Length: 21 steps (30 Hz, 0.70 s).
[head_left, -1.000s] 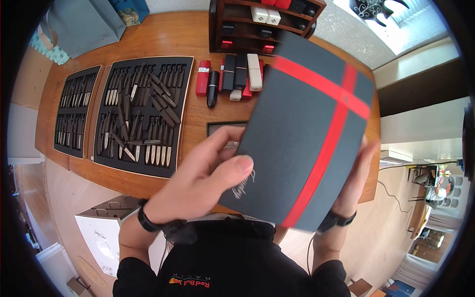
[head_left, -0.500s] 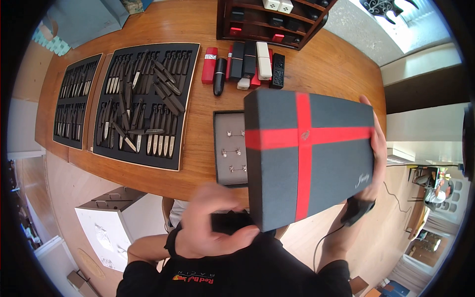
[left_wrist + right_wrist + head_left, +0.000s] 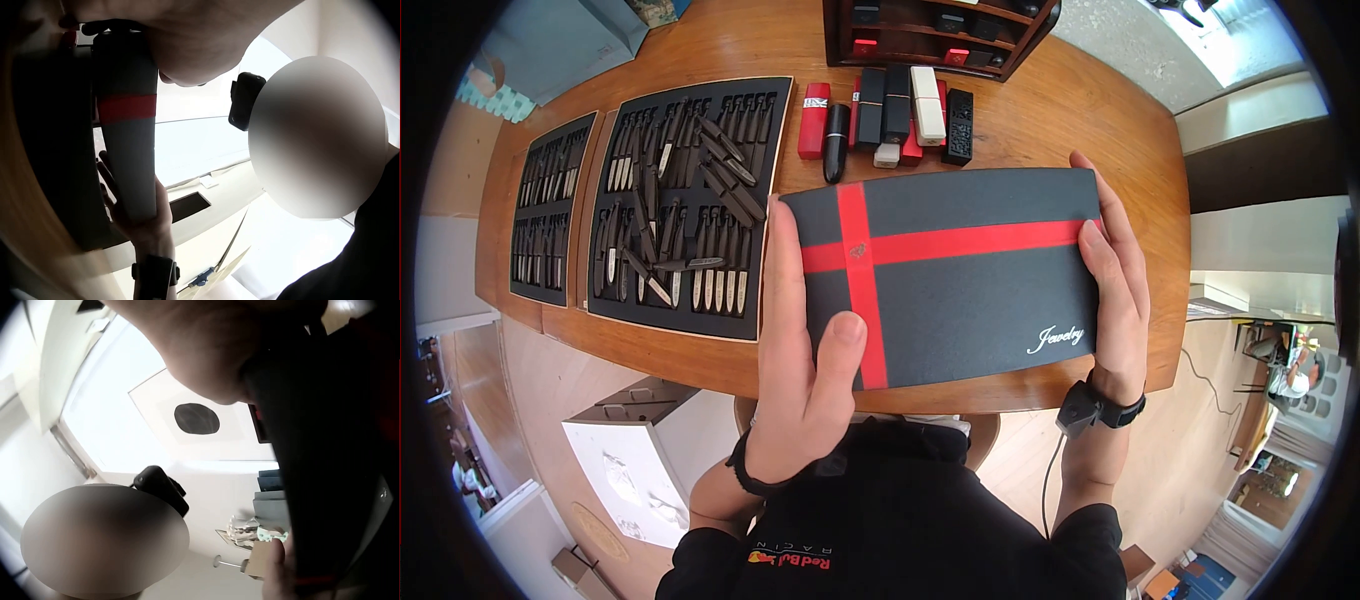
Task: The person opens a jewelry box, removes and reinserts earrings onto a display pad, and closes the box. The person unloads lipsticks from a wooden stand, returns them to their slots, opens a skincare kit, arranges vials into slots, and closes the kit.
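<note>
A dark grey jewelry box lid (image 3: 960, 290), crossed by red ribbon bands and lettered "Jewelry" at its lower right, is held level between both hands. My left hand (image 3: 805, 365) grips its left end, thumb on the top face and fingers along the side. At the other end my right hand (image 3: 1122, 290) holds it with the thumb on top. In the left wrist view the lid's side wall (image 3: 128, 156) stands edge-on, with a red band across it. The box base with earrings is hidden under the lid in the head view.
Two black trays (image 3: 745, 110) of dark, pale-tipped pieces lie on the left of the wooden table (image 3: 1070, 120). Behind the lid stand red, black and white lipstick tubes (image 3: 928, 105). A dark wooden shelf rack (image 3: 920, 45) is at the back, a grey-blue bag (image 3: 565, 50) at the far left.
The left hand, off the lid half a second ago, has taken its left end. The lid has turned, levelled and moved left over the box base of earrings, which it now hides.
</note>
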### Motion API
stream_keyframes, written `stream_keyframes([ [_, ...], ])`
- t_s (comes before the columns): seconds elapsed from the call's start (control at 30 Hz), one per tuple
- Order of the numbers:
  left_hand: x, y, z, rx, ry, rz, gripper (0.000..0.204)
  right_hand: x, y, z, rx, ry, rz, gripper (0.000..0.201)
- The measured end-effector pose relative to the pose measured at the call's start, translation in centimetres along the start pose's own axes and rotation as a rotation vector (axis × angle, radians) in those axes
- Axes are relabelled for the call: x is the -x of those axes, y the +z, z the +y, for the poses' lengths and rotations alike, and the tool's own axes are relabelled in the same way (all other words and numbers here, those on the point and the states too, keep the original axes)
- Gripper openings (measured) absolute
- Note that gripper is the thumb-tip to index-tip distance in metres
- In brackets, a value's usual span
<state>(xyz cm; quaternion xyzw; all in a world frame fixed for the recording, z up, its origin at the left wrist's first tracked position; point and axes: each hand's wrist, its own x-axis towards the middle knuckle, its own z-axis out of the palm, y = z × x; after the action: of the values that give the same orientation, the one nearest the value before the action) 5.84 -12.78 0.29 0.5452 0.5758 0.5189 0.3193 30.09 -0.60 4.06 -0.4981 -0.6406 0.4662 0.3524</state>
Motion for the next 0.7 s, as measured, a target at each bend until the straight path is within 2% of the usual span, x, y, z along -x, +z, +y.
stream_keyframes([
  [0.03, -0.2, 0.0, 0.1, 0.001, -0.072, -0.022, 0.078, 0.0, -0.1, 0.3, 0.000, 0.001, 0.002, 0.062],
  [0.17, -0.9, 0.1, -0.2, 0.064, -0.036, -0.069, 0.077, 0.5, -0.3, 1.9, -0.001, 0.046, 0.006, 0.061],
  [0.23, -0.7, -0.2, 0.0, -0.027, -0.102, -0.138, 0.077, 1.1, -0.3, 2.5, -0.022, 0.041, 0.032, 0.061],
  [0.33, -0.1, -0.6, -0.1, -0.181, -0.058, -0.192, 0.076, 1.6, -0.7, 3.5, 0.002, 0.094, 0.021, 0.060],
  [0.47, 0.5, -0.1, -0.4, -0.251, -0.073, -0.195, 0.073, 1.7, 0.0, 4.9, 0.270, -0.108, -0.006, 0.054],
  [0.5, 0.7, 0.0, -0.6, -0.266, -0.087, -0.183, 0.071, 1.8, 0.1, 4.5, 0.267, -0.104, -0.009, 0.054],
  [0.57, 0.6, 0.0, -0.8, -0.283, -0.100, -0.169, 0.070, 2.0, 0.2, 3.5, 0.483, -0.102, -0.005, 0.053],
  [0.63, 0.3, -0.1, -0.8, -0.553, 0.000, -0.166, 0.066, 2.3, -0.2, 3.2, 0.554, -0.102, -0.016, 0.054],
  [0.7, -0.4, -0.2, -0.3, -0.594, 0.043, -0.169, 0.064, 3.0, -0.7, 3.2, 0.621, -0.106, -0.022, 0.055],
])
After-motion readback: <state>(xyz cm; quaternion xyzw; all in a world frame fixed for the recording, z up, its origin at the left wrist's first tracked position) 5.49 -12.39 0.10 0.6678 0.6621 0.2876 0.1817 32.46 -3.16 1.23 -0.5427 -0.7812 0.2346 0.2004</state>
